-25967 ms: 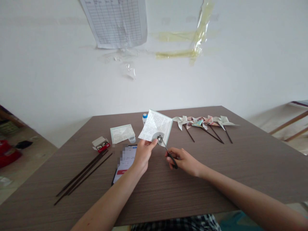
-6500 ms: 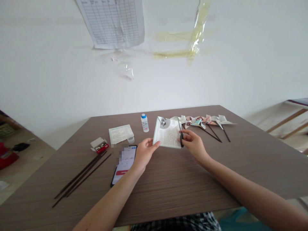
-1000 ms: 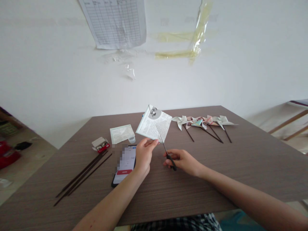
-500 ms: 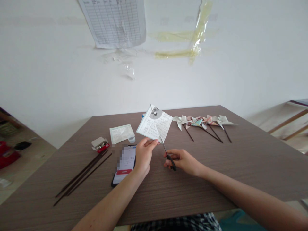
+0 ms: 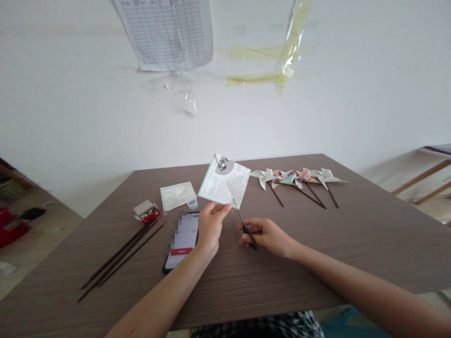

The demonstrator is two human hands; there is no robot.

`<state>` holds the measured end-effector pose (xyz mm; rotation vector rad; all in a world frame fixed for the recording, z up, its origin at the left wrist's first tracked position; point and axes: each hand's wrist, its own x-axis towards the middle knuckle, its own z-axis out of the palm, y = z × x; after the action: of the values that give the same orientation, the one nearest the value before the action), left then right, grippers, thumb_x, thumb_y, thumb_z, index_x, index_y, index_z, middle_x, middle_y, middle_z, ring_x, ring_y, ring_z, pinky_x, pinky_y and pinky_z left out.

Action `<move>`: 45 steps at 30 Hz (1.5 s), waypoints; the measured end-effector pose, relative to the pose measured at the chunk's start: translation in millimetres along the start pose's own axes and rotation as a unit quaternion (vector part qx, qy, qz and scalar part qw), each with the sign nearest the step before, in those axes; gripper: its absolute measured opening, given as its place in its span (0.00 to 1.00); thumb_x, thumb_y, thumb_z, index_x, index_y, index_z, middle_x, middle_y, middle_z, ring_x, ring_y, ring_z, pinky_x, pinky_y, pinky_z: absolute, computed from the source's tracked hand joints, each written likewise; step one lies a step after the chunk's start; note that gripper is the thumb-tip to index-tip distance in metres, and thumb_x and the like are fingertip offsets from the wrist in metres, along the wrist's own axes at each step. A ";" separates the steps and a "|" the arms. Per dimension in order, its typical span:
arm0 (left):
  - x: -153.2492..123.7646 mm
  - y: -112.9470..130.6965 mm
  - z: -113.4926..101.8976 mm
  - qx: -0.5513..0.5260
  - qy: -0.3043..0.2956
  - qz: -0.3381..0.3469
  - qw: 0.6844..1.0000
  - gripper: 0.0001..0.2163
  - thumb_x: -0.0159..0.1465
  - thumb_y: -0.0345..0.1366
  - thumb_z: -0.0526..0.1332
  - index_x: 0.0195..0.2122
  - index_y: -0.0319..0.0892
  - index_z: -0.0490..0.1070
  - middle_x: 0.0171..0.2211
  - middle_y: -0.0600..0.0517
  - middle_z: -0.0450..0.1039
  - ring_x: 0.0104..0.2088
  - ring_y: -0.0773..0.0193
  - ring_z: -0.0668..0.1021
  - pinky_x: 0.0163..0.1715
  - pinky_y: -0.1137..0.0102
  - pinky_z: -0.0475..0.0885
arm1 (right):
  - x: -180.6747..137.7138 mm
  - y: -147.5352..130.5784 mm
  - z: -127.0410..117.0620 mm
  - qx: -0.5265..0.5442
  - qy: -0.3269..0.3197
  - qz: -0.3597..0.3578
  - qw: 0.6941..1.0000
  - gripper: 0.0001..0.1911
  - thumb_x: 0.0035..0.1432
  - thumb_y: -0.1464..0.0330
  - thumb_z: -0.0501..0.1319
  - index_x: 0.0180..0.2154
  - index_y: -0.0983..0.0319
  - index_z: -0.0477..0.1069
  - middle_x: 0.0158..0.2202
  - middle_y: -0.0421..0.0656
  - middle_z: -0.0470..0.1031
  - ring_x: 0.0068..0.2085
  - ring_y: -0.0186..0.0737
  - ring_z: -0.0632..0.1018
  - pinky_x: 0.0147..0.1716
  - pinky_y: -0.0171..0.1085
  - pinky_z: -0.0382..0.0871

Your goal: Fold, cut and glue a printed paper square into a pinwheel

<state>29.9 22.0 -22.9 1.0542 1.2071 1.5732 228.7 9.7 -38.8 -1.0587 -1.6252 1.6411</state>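
My left hand [image 5: 212, 224] pinches the lower edge of a square printed sheet of paper [image 5: 220, 185] between thumb and fingers. The sheet is held up above the table, tilted like a diamond, with text and a grey round picture on it. In my right hand [image 5: 266, 236] is a pair of scissors [image 5: 248, 231] with black handles. Its blades reach up to the sheet's lower corner, right beside my left thumb, and overlap the paper there. How far the blades are apart is too small to tell.
Several paper pinwheels [image 5: 326, 177] on dark sticks lie at the back right. On the left are another stack of paper [image 5: 176, 199], an open small red-and-white box [image 5: 148, 213], several dark sticks [image 5: 118, 260] and a phone [image 5: 180, 241]. A wall stands behind the table [image 5: 317, 277].
The sheet's upper part has tipped slightly left and down. Both hands and the scissors stay almost in the same place.
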 end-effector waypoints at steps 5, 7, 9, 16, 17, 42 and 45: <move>1.1 2.1 -0.6 0.002 0.001 -0.008 1.000 0.13 0.51 0.45 0.81 0.31 0.45 0.84 0.33 0.46 0.90 0.39 0.48 0.90 0.48 0.56 0.85 | -1.8 -1.9 0.3 0.000 0.009 -0.006 1.000 0.28 0.50 0.48 0.82 0.45 0.57 0.82 0.38 0.51 0.89 0.39 0.54 0.86 0.40 0.48 0.80; 1.1 3.1 -0.8 0.011 -0.006 -0.011 1.000 0.13 0.51 0.45 0.81 0.31 0.45 0.84 0.32 0.46 0.89 0.39 0.48 0.90 0.48 0.56 0.85 | -2.4 -4.6 -0.1 -0.003 0.015 -0.005 1.000 0.28 0.50 0.47 0.82 0.45 0.56 0.83 0.38 0.50 0.89 0.39 0.54 0.85 0.40 0.48 0.80; 0.5 3.8 -0.4 0.017 -0.014 -0.015 1.000 0.13 0.51 0.45 0.80 0.31 0.46 0.85 0.32 0.47 0.89 0.38 0.48 0.90 0.47 0.57 0.84 | -2.3 -6.7 -0.9 -0.007 0.017 -0.003 1.000 0.29 0.49 0.46 0.81 0.45 0.57 0.82 0.38 0.51 0.89 0.38 0.53 0.85 0.40 0.47 0.80; -2.6 4.9 1.3 0.011 -0.026 -0.020 0.999 0.13 0.51 0.45 0.81 0.34 0.46 0.86 0.34 0.48 0.90 0.38 0.47 0.90 0.48 0.55 0.84 | -1.1 -6.3 -1.5 -0.001 0.017 -0.007 1.000 0.29 0.50 0.47 0.81 0.45 0.58 0.82 0.38 0.52 0.89 0.39 0.54 0.85 0.41 0.47 0.80; -2.7 4.9 1.4 0.013 -0.026 -0.020 0.999 0.13 0.52 0.45 0.81 0.34 0.46 0.86 0.34 0.48 0.90 0.38 0.47 0.90 0.49 0.55 0.84 | -1.2 -6.1 -1.0 0.001 0.017 -0.008 1.000 0.28 0.50 0.48 0.81 0.45 0.58 0.82 0.38 0.52 0.89 0.39 0.54 0.85 0.41 0.48 0.80; -4.4 10.6 3.1 0.025 -0.015 -0.044 0.999 0.12 0.49 0.45 0.78 0.30 0.45 0.83 0.30 0.49 0.88 0.36 0.51 0.89 0.46 0.60 0.83 | -1.5 -6.0 -3.2 -0.026 0.016 -0.012 0.999 0.28 0.52 0.45 0.80 0.45 0.57 0.82 0.36 0.51 0.88 0.39 0.55 0.85 0.40 0.48 0.79; -2.8 9.8 2.0 0.028 -0.016 -0.045 0.998 0.13 0.49 0.45 0.79 0.30 0.45 0.83 0.30 0.49 0.88 0.35 0.51 0.89 0.46 0.60 0.82 | -2.2 -7.8 -3.6 -0.028 0.019 -0.014 0.999 0.30 0.53 0.45 0.79 0.47 0.60 0.82 0.36 0.52 0.88 0.39 0.54 0.85 0.41 0.47 0.79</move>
<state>31.2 18.3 -13.3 1.0430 1.2654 1.4567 232.0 10.3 -30.6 -1.0828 -1.6625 1.5561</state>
